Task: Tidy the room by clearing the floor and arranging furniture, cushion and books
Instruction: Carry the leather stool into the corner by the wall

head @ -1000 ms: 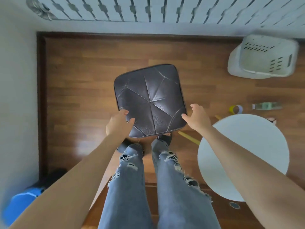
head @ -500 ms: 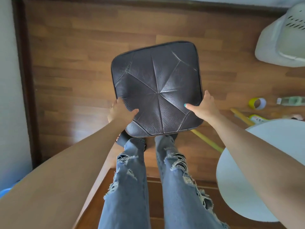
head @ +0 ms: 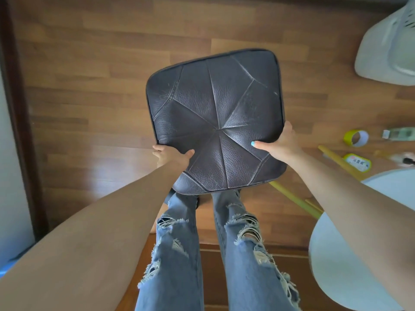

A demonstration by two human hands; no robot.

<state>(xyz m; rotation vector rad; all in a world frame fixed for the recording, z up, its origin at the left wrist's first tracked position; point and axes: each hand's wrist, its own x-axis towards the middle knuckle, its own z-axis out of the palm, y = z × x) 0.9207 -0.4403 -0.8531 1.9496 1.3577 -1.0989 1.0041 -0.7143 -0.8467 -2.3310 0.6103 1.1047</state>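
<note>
Both arms are stretched out forward and down, pretty much straight at the elbows, and both hands are on the dark leather cushion. The left hand has it by the near-left corner: thumb lying flat on top, the other fingers curled underneath the edge, so a proper grasp. The right hand is clamped on the right edge a bit farther up, with the thumb (light blue nail) pressed onto the top panel and the fingers wrapped round the side and out of sight. The cushion is square-ish with stitched panels meeting near the middle, turned slightly so one corner points toward the person. It sits out in front of the ripped jeans, covering the feet, over the wooden floor. It looks lifted clear of the boards, but from straight above I honestly can't tell if the far edge is touching or not. Off to the right, part of a round white table sits near, partly under the right forearm, and a yellow stick pokes out from beneath the cushion's near-right corner. Farther right on the floor there's a roll of tape lying on its own, and a white laundry basket sits in the far-right corner, well apart from the cushion.
</note>
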